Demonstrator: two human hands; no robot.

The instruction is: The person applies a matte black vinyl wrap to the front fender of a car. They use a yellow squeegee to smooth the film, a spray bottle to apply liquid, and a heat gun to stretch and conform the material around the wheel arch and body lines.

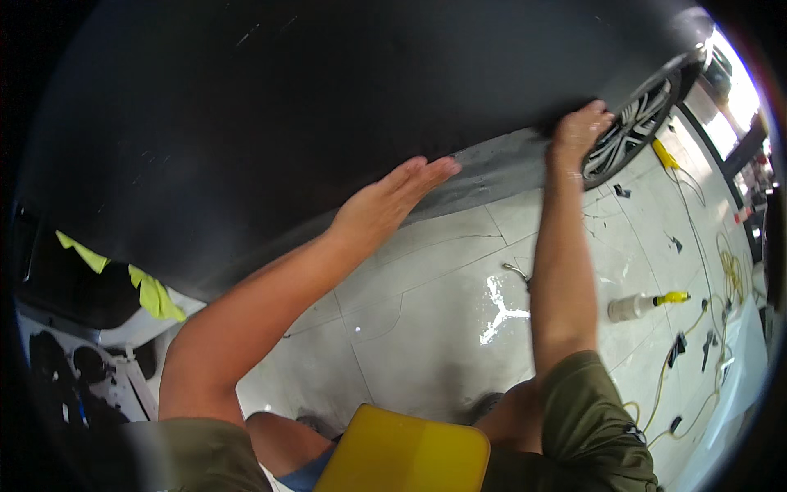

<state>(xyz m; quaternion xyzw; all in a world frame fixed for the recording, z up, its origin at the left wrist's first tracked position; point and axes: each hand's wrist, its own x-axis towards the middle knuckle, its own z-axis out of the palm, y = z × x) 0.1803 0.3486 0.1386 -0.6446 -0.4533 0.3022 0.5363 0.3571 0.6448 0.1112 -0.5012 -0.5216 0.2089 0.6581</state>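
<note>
1. One dark matte car panel (246, 107), the surface being worked on, fills the upper left and upper middle of the frame; a few short pale marks show on it.
2. One pale tiled floor (443, 287) spreads across the centre and right, with one bright reflection at lower centre.
3. Two bare forearms reach up from two olive sleeves (205, 455) at the bottom.
4. One yellow slab (402, 451) with rounded corners sits at the bottom centre.
5. One grey strip (492, 168) runs along the panel's lower edge, between the two hands and past the left one.
6. One multi-spoke wheel (630, 135) stands at upper right.
7. The left hand (381, 201), near the centre, is flat over the panel's lower part, fingers straight and close together, gripping nothing; whether it touches cannot be told.
8. The right hand (582, 131) is at the panel's lower edge, just beside the wheel, at upper right; blur hides whether its fingers grip the edge.
9. Two yellow-green cloths (156, 295) lie along the panel's edge at left.
10. One spray bottle (631, 308) with a yellow head lies on the floor at right.
11. One small metal tool (516, 271) lies right of centre, near the right forearm.
</note>
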